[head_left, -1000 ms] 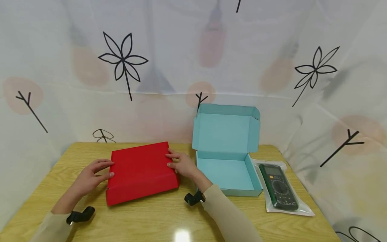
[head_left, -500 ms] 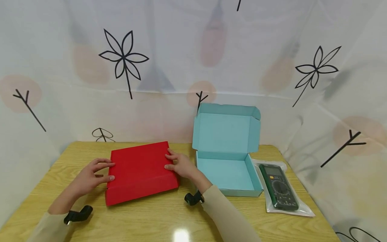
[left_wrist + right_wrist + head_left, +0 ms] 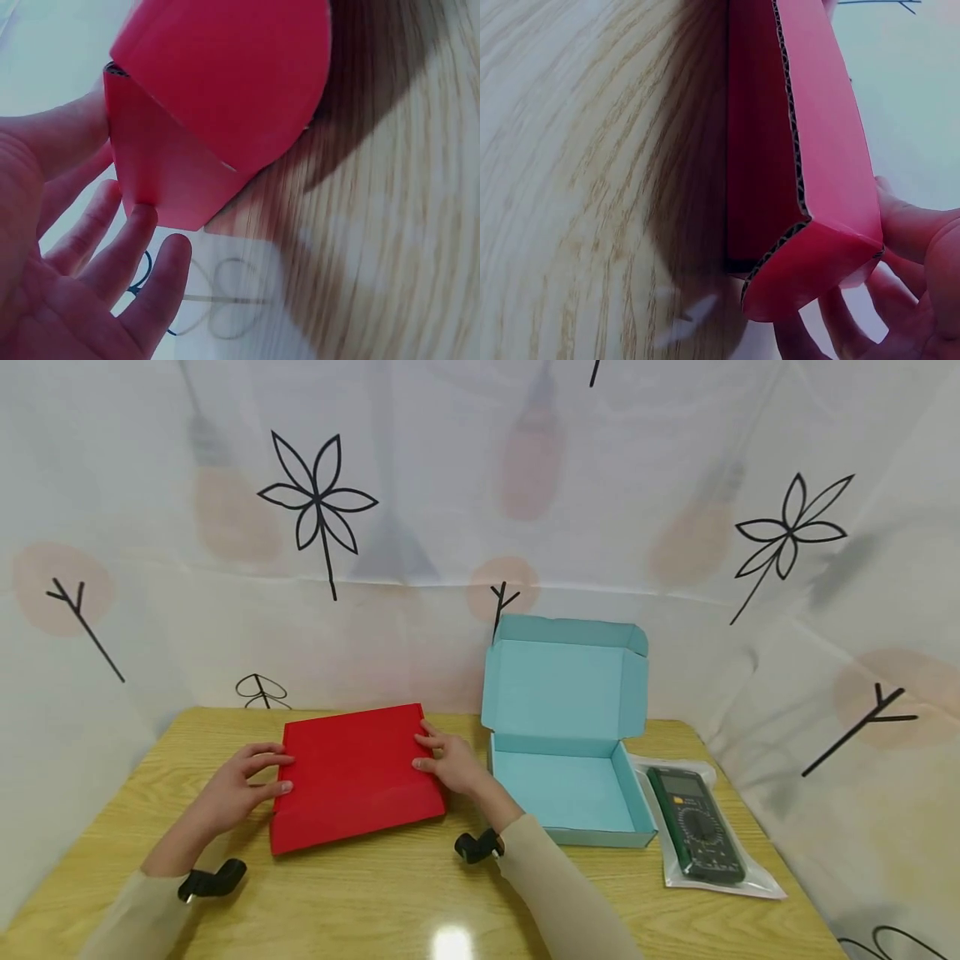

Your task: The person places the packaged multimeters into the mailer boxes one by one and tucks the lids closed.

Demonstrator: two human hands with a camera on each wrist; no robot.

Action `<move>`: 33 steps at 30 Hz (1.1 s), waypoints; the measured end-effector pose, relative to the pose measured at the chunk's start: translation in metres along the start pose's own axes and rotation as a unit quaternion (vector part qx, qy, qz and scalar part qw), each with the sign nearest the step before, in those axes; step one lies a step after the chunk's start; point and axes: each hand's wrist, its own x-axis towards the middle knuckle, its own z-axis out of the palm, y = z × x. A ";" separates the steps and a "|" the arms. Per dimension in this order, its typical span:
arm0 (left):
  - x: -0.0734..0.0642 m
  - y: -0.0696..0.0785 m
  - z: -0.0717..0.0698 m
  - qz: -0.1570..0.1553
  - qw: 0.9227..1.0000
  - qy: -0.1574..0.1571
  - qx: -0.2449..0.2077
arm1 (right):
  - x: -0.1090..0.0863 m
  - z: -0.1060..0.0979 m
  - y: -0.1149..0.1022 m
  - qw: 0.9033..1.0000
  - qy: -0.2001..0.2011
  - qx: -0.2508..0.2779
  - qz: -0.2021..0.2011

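Head view: red cardboard box (image 3: 352,768), left of centre over the wood-grain tabletop (image 3: 360,910), slightly skewed. Left hand (image 3: 232,789) and right hand (image 3: 453,764) each grasp one side edge of it; neither grip is free. Rightward, an open pale-blue cardboard box (image 3: 558,685), then a digital multimeter (image 3: 697,825) inside a clear plastic bag (image 3: 761,881).

Left wrist: thumb and fingers span the red end, by a rounded flap. Probably stiff there, yet easily dented.

Right wrist: fingers and thumb about a corner, raw corrugated edge exposed (whether the underside lies flat, I cannot tell). Likely light if unfilled; smooth faces may slip. Folded ends seem better holds than loose flaps.
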 end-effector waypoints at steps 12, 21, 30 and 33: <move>-0.002 0.000 0.005 0.010 0.999 0.040 0.018 | -0.003 -0.001 -0.006 0.999 0.017 -0.035 0.000; -0.026 0.006 0.000 -0.025 0.999 0.022 0.016 | -0.026 -0.001 -0.020 0.996 0.038 -0.075 0.002; -0.030 0.016 -0.002 -0.078 0.997 -0.019 -0.009 | -0.044 0.004 -0.030 0.992 0.047 -0.114 -0.002; -0.029 0.017 -0.003 -0.080 0.997 -0.018 -0.003 | -0.045 0.005 -0.029 0.994 0.044 -0.104 0.000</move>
